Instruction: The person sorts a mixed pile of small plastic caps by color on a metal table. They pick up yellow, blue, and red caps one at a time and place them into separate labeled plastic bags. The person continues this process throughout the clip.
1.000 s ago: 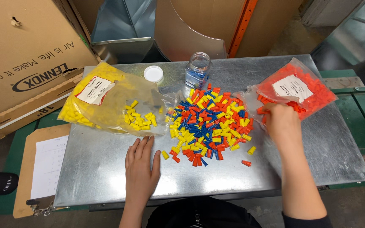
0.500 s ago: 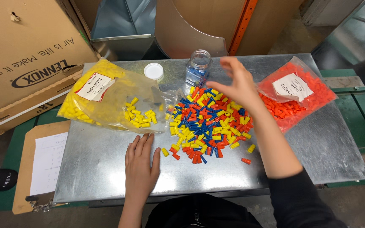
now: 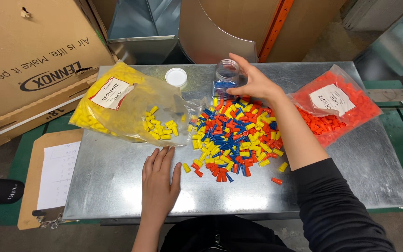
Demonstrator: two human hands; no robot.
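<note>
The right hand (image 3: 256,84) reaches across the heap of small yellow, red and blue plastic wire caps (image 3: 234,137) to the clear, open plastic jar (image 3: 225,77) that stands at the far edge of the galvanised sheet-metal bench (image 3: 117,186). Its fingers are spread and curved beside the jar's right wall, the grip wide; whether the fingertips touch the jar or hold a cap cannot be told. The jar stands upright with some blue caps in its bottom, just beyond the far edge of the heap. Its white round lid (image 3: 176,77) lies flat on the bench to the left of it, apart from the jar.

The left hand (image 3: 158,184) lies palm down on the bare metal near the front edge, fingers stretched and slightly spread, holding nothing. A few stray yellow and red caps lie just to the right of its fingertips.

To the left of the heap lies a clear plastic bag of yellow caps (image 3: 122,107) with a white label, its mouth open towards the heap. At the right of the bench lies a clear plastic bag of orange-red caps (image 3: 336,105), also labelled. Off the bench to the left are a large brown cardboard box (image 3: 29,60) and a brown clipboard with a sheet of paper (image 3: 52,175).
</note>
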